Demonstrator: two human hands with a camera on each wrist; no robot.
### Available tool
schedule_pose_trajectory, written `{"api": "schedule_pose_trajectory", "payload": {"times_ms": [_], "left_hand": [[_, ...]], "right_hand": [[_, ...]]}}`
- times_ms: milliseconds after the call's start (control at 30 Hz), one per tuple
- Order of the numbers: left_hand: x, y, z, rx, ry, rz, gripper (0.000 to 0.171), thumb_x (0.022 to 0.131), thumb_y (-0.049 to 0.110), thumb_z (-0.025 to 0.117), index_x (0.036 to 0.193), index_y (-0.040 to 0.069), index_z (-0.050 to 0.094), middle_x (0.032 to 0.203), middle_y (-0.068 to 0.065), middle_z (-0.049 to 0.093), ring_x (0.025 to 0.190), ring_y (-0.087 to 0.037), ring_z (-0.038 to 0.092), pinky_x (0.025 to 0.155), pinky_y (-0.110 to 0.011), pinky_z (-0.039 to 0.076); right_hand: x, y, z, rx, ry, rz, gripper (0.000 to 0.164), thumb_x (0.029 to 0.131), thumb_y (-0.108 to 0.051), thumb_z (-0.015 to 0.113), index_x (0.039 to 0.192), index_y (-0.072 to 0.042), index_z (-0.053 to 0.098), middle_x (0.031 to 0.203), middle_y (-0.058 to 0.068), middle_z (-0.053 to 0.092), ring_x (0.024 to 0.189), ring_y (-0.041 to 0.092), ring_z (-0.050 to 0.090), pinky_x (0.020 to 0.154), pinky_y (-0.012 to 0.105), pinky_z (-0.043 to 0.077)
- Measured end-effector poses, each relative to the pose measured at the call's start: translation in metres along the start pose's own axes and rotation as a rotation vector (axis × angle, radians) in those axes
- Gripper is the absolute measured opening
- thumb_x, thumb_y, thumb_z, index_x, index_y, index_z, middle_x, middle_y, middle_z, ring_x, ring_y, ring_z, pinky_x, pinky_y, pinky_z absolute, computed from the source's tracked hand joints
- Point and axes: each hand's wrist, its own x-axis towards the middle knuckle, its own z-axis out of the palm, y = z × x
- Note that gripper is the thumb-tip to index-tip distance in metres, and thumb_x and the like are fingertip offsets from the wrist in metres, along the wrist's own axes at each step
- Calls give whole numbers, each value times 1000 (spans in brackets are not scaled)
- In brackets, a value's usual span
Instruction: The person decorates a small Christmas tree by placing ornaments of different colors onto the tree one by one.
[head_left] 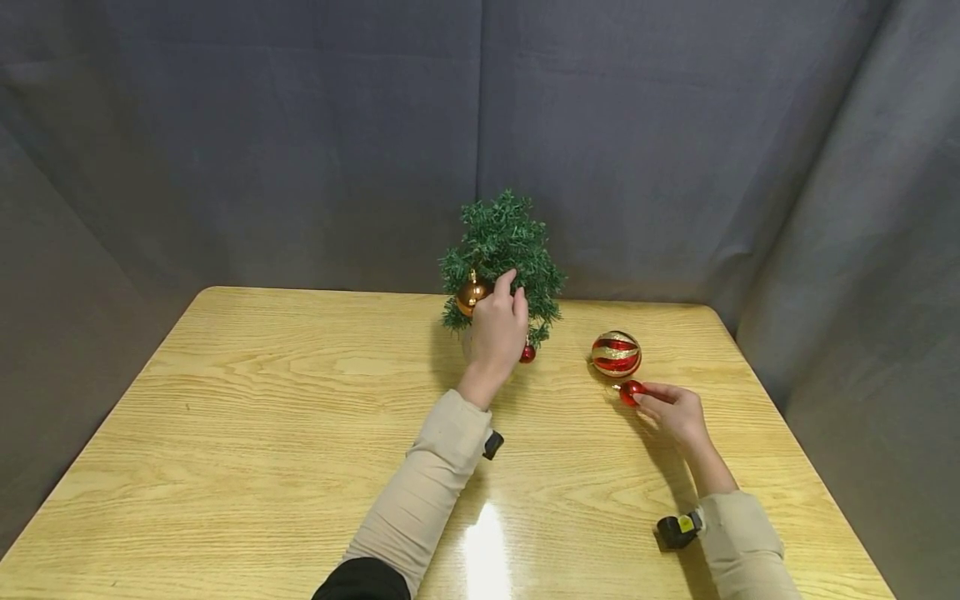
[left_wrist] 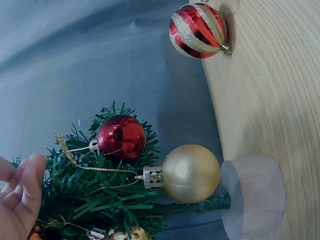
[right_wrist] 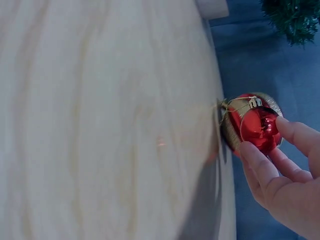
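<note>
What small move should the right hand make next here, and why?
Probably lift the small shiny red bauble off the light wooden table toward the small green artificial tree. The right hand already pinches it beside the red-and-gold striped ball, its gold loop looks free, and the left hand is at the tree's branches, near a gold ball already hanging there.

The left hand (head_left: 497, 332) hides the tree's pot (left_wrist: 252, 195) in the head view; the right wrist view is blurred.
</note>
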Motion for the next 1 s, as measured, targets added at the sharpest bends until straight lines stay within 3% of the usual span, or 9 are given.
{"api": "schedule_pose_trajectory", "payload": {"times_ms": [100, 167, 267, 367, 500, 633, 867, 1000], "left_hand": [[0, 0, 1, -6, -1, 1, 29, 92, 5, 45, 118, -9, 50, 46, 0, 42, 32, -5, 28, 32, -17, 22], [-1, 0, 2, -9, -2, 1, 29, 92, 5, 45, 118, -9, 50, 46, 0, 42, 32, -6, 28, 32, -16, 22], [-1, 0, 2, -12, -2, 0, 30, 93, 5, 45, 118, -9, 49, 47, 0, 44, 32, -6, 30, 32, -16, 23], [-1, 0, 2, -13, -1, -3, 30, 93, 5, 44, 118, -9, 49, 48, -1, 45, 32, -6, 32, 32, -17, 24], [0, 1, 2, -19, -1, -16, 30, 93, 6, 43, 118, -8, 49, 48, -1, 44, 32, -7, 31, 32, -18, 24], [1, 2, 2, -25, -4, -37, 30, 94, 7, 43, 119, -9, 49, 47, 0, 42, 32, -7, 30, 32, -18, 23], [1, 4, 2, -11, 10, -45, 29, 93, 6, 44, 118, -10, 49, 48, -1, 44, 32, -8, 31, 33, -17, 22], [0, 4, 2, -16, 11, -39, 29, 93, 5, 44, 117, -10, 50, 48, -1, 44, 33, -8, 31, 33, -17, 23]], "right_hand": [[5, 9, -2, 93, -12, -8, 26, 75, -8, 71, 97, 4, 63, 82, -1, 63, 73, 6, 63, 73, 24, 49], [5, 10, -2, 135, -16, -22, 21, 73, -10, 74, 91, -2, 66, 81, -1, 63, 74, 9, 63, 73, 25, 48], [-2, -4, 7, 143, -15, -32, 30, 77, -7, 70, 101, 8, 60, 84, -1, 63, 76, 10, 63, 75, 27, 48], [4, -1, 8, 234, -47, -65, 35, 78, -2, 67, 108, 13, 55, 89, 4, 61, 81, 14, 63, 77, 30, 48], [25, 20, 2, 370, -99, -121, 30, 75, -6, 72, 102, 2, 62, 96, 12, 59, 88, 20, 62, 78, 31, 47], [23, 8, 11, 414, -121, -157, 28, 77, 0, 68, 104, 5, 61, 97, 14, 56, 89, 22, 61, 78, 32, 48], [-7, -44, 39, 361, -97, -172, 18, 79, 0, 66, 96, -1, 61, 91, 9, 56, 83, 14, 61, 78, 27, 47], [-7, -49, 46, 438, -100, -195, 19, 75, 1, 69, 94, -3, 64, 92, 8, 59, 84, 14, 62, 75, 26, 48]]}}
